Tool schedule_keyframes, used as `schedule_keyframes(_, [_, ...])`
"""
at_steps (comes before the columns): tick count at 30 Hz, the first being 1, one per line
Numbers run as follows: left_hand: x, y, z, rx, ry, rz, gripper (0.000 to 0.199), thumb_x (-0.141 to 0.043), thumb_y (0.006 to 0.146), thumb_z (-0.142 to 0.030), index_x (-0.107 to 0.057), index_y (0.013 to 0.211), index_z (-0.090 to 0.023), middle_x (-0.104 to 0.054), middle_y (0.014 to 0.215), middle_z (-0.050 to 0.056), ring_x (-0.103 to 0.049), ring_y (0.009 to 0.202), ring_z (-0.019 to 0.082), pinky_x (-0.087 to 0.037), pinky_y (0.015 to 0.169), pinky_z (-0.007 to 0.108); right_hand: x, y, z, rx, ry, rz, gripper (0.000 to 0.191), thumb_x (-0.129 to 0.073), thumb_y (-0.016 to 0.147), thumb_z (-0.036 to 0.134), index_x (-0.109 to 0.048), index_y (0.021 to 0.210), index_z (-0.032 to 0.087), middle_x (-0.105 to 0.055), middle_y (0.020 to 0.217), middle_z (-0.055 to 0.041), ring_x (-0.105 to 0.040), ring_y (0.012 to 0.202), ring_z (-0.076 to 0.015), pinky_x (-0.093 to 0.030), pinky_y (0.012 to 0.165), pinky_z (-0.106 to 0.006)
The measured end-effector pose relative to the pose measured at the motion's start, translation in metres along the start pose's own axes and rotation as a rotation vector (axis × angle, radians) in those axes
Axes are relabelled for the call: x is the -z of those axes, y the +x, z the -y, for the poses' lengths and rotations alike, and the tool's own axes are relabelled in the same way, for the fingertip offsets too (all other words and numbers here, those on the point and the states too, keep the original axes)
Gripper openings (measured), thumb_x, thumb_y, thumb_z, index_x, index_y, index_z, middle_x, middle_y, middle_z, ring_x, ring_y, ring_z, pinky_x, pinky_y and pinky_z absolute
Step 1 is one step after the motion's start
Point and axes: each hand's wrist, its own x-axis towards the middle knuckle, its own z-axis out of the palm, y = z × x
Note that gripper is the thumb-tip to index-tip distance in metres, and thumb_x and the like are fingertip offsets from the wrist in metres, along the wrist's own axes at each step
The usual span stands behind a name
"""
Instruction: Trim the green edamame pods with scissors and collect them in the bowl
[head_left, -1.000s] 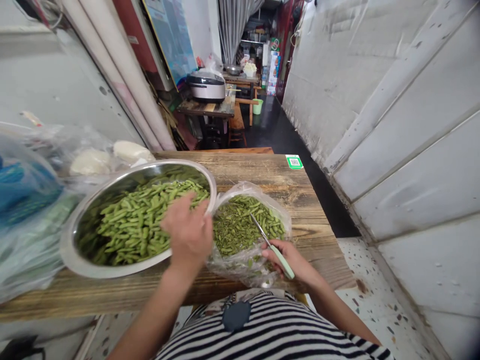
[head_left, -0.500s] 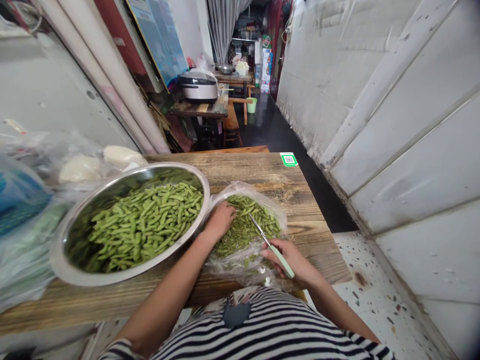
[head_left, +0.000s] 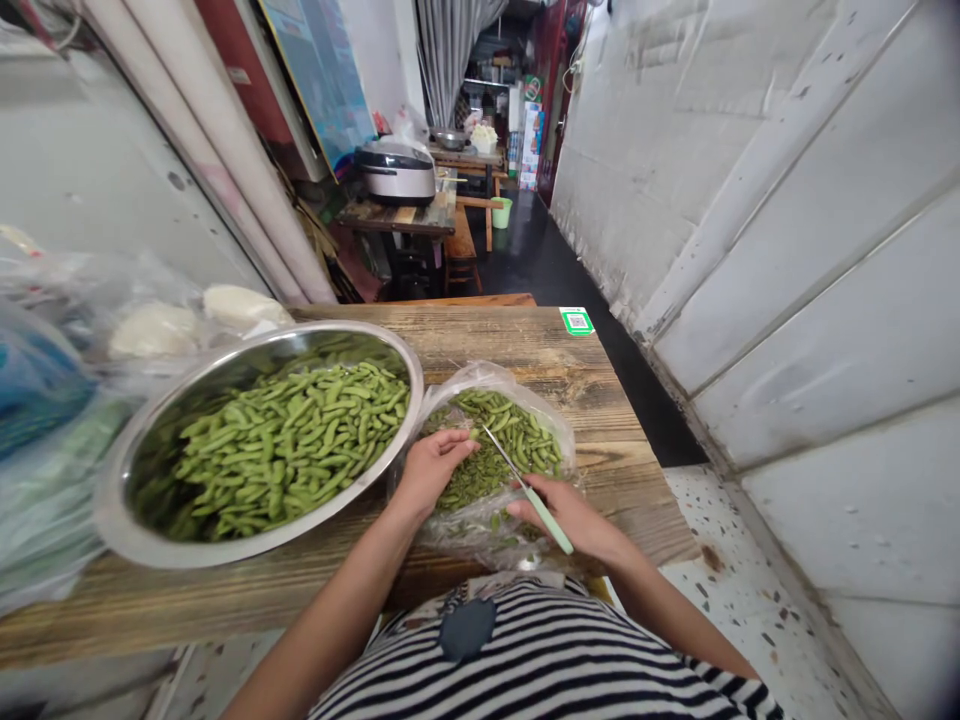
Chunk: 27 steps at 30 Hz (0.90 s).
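While the knife (head_left: 541, 512) is gripped in the right hand (head_left: 571, 518), the open left hand (head_left: 433, 472) should be held clear of its blade (head_left: 499, 454).

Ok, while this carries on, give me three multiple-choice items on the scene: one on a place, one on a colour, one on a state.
1. In the head view, where is the steel bowl of green pods relative to the clear plastic bag?
A. Left of it
B. Inside it
C. On the floor below it

2. What colour is the knife handle?
A. Red
B. Pale green
C. Black

3. What is the right hand doing?
A. Resting on the bowl's rim
B. Lying open and empty
C. Gripping the knife

1: A, the bowl sits left of the bag.
2: B, the handle shows pale green.
3: C, the fingers close around the handle.
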Motion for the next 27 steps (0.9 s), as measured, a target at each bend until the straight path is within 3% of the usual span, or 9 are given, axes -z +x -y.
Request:
schedule_keyframes(4, [0.000,-0.007,-0.006,-0.003,-0.006,0.024,0.034,-0.078,0.056,-0.038,-0.069,0.078,-0.014,-0.072,0.074,0.006,-0.064,0.071,0.018,-0.045,0.076,0.030,-0.002,0.004,0.001,0.005,-0.035,0.015,0.045,-0.056,0.083,0.052,-0.063,0.104,0.014,-0.056,0.071,-0.0010,-0.046,0.064,-0.0134,-0.038,0.059,-0.022])
schedule_keyframes(11, [0.003,-0.018,-0.013,-0.006,0.021,0.036,0.029,-0.077,0.057,-0.037,-0.068,0.074,-0.015,-0.071,0.069,0.005,-0.064,0.068,0.018,-0.045,0.070,0.029,-0.002,0.006,0.004,0.024,-0.006,0.030,0.042,-0.060,0.079,0.054,-0.065,0.088,0.014,-0.052,0.066,0.0005,-0.043,0.061,-0.0125,-0.036,0.057,-0.021])
schedule_keyframes(16, [0.004,-0.023,-0.013,0.072,-0.014,0.102,0.027,-0.075,0.058,-0.032,-0.064,0.075,-0.014,-0.071,0.068,0.005,-0.058,0.057,0.013,-0.042,0.058,0.024,-0.008,0.011,0.002,-0.016,0.059,0.060,0.041,-0.061,0.078,0.054,-0.062,0.080,0.014,-0.044,0.059,0.0034,-0.039,0.054,-0.0092,-0.030,0.049,-0.019])
schedule_keyframes(20, [0.005,-0.022,-0.013,0.134,-0.215,0.029,0.030,-0.077,0.058,-0.031,-0.060,0.076,-0.014,-0.070,0.078,0.006,-0.062,0.064,0.012,-0.044,0.056,0.021,-0.008,0.011,0.002,-0.100,0.250,0.092,0.047,-0.056,0.079,0.059,-0.057,0.096,0.016,-0.042,0.054,0.0066,-0.039,0.043,-0.0081,-0.032,0.043,-0.019])
schedule_keyframes(27, [0.001,-0.020,-0.013,0.140,-0.448,-0.056,0.028,-0.080,0.056,-0.022,-0.060,0.072,-0.013,-0.062,0.067,-0.001,-0.061,0.064,0.008,-0.050,0.062,0.020,-0.008,0.002,0.006,-0.111,0.353,0.182,0.051,-0.049,0.083,0.062,-0.052,0.108,0.018,-0.043,0.054,0.0073,-0.041,0.043,-0.0081,-0.036,0.042,-0.018])
